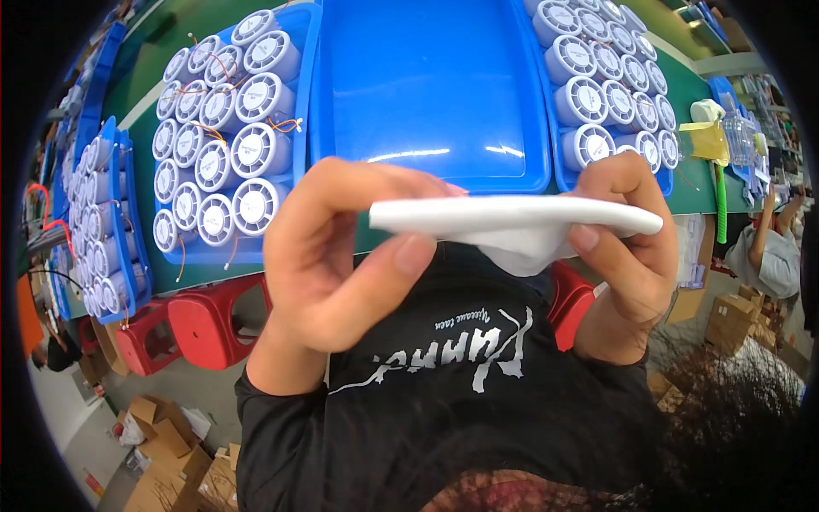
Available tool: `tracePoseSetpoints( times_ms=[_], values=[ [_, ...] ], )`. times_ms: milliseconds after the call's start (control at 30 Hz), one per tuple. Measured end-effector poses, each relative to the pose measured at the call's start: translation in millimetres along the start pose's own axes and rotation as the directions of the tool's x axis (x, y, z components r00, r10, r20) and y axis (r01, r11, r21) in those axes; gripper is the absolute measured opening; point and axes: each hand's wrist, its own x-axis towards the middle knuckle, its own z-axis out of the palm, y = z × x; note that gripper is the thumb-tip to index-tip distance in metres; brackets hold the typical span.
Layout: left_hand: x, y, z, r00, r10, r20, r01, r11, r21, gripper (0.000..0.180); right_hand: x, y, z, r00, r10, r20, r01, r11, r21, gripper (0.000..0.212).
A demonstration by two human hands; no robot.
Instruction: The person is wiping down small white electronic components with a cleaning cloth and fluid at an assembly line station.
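A thin white piece (503, 215) with a long edge and a paler bulge under its middle is held up in front of my chest. It is seen nearly edge-on, so I cannot tell its exact kind. At its left end my left hand (328, 256) grips it, thumb below and fingers above. My right hand (633, 247) has the right end, with its thumb on the near side and bent fingers behind. Just beyond the hands lies a wide blue tray (426, 94), whose smooth bottom shows.
Rows of white round canister-like units with slotted tops and thin wires fill a blue tray (300, 85) on the left and another tray (546, 111) on the right. Clear bottles (740, 141) stand farther right. Red stools (209, 320) and cardboard boxes (166, 435) occupy the floor.
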Motion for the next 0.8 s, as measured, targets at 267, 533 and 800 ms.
tracePoseSetpoints(
  times_ms=[267,533,800],
  values=[
    [-1.2,-11.1,14.2,0.888,-0.429,-0.163,0.289,0.799,-0.527,0.034,15.2,24.4,3.2,0.998,0.001,0.067,-0.012,0.987,0.158,0.026],
    [-15.2,-27.9,9.7,0.808,-0.584,0.078,0.472,0.563,-0.679,0.054,16.4,39.7,-0.9,0.986,0.122,0.111,-0.148,0.949,0.279,0.03],
    [-12.6,-11.5,16.5,0.884,-0.448,-0.131,0.376,0.85,-0.368,0.048,11.5,49.8,-10.0,0.998,0.024,0.054,-0.031,0.99,0.135,0.021]
  ],
)
